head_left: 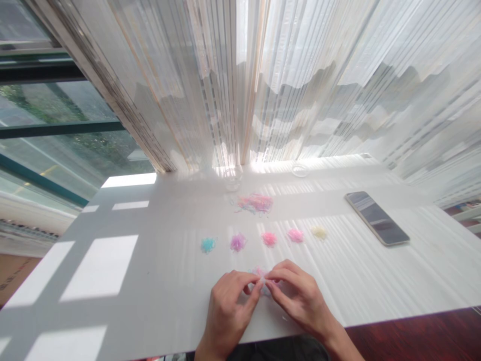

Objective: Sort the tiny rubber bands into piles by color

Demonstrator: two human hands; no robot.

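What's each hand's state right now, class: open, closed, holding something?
Left hand: closed in a pinch at the mixed-colour pile; whether it holds anything cannot be told.
Right hand: also pinched closed there; anything held cannot be told.

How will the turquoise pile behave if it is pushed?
The turquoise pile would probably scatter, since its edge looks loose and ragged. It seems light, being small and thin-stranded; rolling looks unlikely, as it lies low.

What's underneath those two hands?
Part of a pink-and-lilac pile shows on the white table; the left hand and right hand hide whatever else lies there.
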